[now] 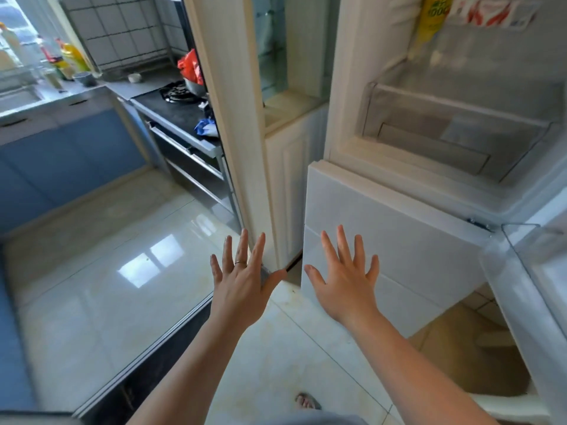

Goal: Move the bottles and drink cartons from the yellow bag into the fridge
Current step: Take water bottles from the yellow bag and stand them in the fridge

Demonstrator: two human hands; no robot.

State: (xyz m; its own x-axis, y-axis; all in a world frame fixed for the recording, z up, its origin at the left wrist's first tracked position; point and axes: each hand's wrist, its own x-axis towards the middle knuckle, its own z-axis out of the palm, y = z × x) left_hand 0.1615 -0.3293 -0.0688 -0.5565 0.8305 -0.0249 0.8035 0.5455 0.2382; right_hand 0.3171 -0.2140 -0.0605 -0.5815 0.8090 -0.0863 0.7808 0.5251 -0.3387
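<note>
Spreading my left hand (242, 280) and right hand (343, 283) flat and empty near the open fridge (383, 228) on the right, I judge I'm between loads; a yellow bottle (432, 16) stands far inside, the yellow bag is unseen, so next I must find it

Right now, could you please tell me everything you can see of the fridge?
The fridge is white and glossy. Its upper door stands open to the right, with a clear shelf. Inside sit a clear drawer, a yellow bottle and a red-and-white pack. The lower fronts are shut; the right hand spreads before them.
</note>
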